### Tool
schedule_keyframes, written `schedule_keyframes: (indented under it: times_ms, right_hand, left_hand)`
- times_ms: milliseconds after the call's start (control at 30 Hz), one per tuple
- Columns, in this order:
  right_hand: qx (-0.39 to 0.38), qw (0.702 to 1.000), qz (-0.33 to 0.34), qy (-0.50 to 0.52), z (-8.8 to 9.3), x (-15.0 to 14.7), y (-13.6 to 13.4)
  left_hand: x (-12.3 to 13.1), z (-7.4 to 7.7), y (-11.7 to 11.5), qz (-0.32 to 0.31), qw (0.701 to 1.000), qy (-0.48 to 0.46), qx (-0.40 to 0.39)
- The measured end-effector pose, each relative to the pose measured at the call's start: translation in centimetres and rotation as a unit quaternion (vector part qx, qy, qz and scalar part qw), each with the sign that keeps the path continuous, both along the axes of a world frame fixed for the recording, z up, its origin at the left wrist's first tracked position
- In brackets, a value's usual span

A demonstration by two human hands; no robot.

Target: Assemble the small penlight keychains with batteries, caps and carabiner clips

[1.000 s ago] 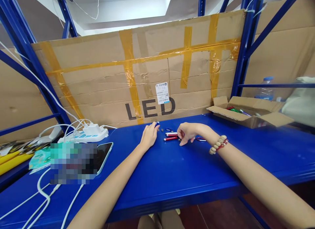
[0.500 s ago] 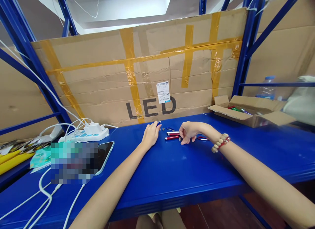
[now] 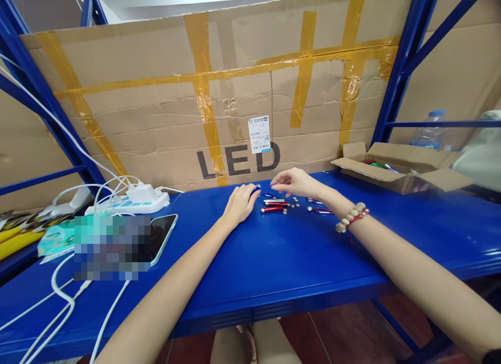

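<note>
My left hand (image 3: 239, 203) is closed around a small blue metal tube (image 3: 256, 188), which shows only at its silver-coloured end past the fingers. Just to the right, my right hand (image 3: 293, 182) hovers over the table with its fingers drawn together. Whatever may be between those fingertips is too small to make out. Below the hands lie two red metal tubes, the nearer red tube (image 3: 272, 210) and one beside a silver tube (image 3: 275, 201). Several small round silver pieces (image 3: 295, 200) that look like button cells are scattered beside them. Blue and red parts with loops (image 3: 321, 210) lie farther right.
An open cardboard box (image 3: 399, 171) with coloured tubes stands at the back right. On the left are a phone (image 3: 164, 238), a power strip (image 3: 133, 203) and white cables. A large cardboard sheet (image 3: 156, 129) walls off the back of the blue table (image 3: 274, 275).
My right hand has lifted from the tubes and small round pieces and moved up and left towards my left hand. My left hand keeps the blue tube. The view has tilted down slightly.
</note>
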State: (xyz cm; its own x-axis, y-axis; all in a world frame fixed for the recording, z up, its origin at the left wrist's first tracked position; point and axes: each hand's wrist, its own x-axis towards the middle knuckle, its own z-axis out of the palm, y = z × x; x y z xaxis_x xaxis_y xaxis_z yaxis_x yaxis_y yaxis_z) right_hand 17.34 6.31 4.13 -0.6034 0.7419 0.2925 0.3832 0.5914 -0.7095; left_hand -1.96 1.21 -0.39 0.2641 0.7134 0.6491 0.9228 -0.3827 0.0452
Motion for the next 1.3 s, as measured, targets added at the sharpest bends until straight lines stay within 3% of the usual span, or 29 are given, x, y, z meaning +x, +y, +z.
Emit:
schedule_keyframes:
  times_ms: [133, 467, 767, 1067, 1300]
  right_hand:
    - [0.067, 0.995, -0.022, 0.077, -0.5, -1.1, 0.0]
    - [0.099, 0.986, 0.003, 0.134, -0.1, -2.2, -2.2]
    - [0.14, 0.975, -0.135, 0.109, 0.1, -0.7, -0.4]
    - [0.2, 0.975, -0.036, 0.093, 0.1, -2.1, -2.7]
    - [0.253, 0.965, -0.033, 0.067, -0.4, -2.4, -2.9]
  left_hand:
    - [0.2, 0.1, -0.3, -0.029, 0.998, 0.058, 0.017]
    - [0.1, -0.1, -0.1, -0.011, 0.998, 0.051, 0.026]
    - [0.1, 0.0, -0.1, 0.002, 0.999, 0.047, 0.014]
    - [0.3, 0.1, -0.4, 0.003, 0.999, 0.041, -0.017]
    - [0.2, 0.4, -0.5, 0.0, 0.999, 0.045, -0.027]
